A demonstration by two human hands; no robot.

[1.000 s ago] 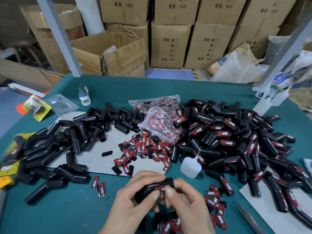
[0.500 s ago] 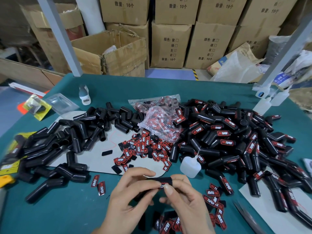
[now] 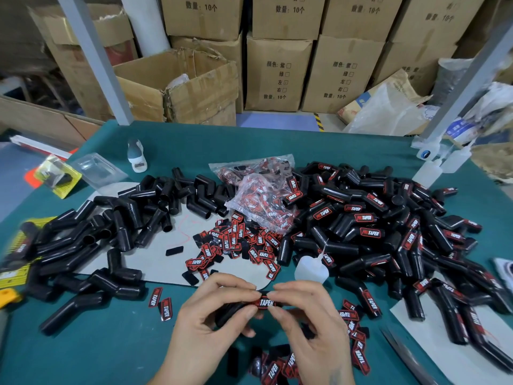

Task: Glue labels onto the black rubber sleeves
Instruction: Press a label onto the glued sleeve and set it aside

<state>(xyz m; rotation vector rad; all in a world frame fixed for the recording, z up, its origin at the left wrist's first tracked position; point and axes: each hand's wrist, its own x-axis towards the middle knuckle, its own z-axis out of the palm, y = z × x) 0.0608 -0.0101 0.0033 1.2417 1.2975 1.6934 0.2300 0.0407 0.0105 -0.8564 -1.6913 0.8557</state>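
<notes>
**Inspector A:** What did the hands have at the moment of inspection?

**Inspector B:** 1 black rubber sleeve [image 3: 231, 312], held above the near edge of the green desk [image 3: 83, 351]. The left hand [image 3: 211, 320] gripped its body, thumb below and fingers curled over the top. The right hand [image 3: 308, 323] pinched the red and black label [image 3: 263, 303] on the sleeve between thumb and forefinger. The left thumb and forefinger touched the label's other end.

**Inspector A:** And the stock?

**Inspector B:** 2 piles. Unlabelled sleeves [image 3: 116, 240] lay at the left, partly on a grey sheet [image 3: 166, 269]. Labelled sleeves [image 3: 388, 232] lay at the right. Loose labels [image 3: 236, 243] sat between them, below a clear bag of labels [image 3: 258, 195].

**Inspector A:** Glue?

**Inspector B:** A small translucent squeeze bottle [image 3: 311, 269] stood just beyond the right hand, nozzle up. A white bottle [image 3: 136, 157] stood at the far left. More labels [image 3: 358, 343] lay near the right wrist.
</notes>
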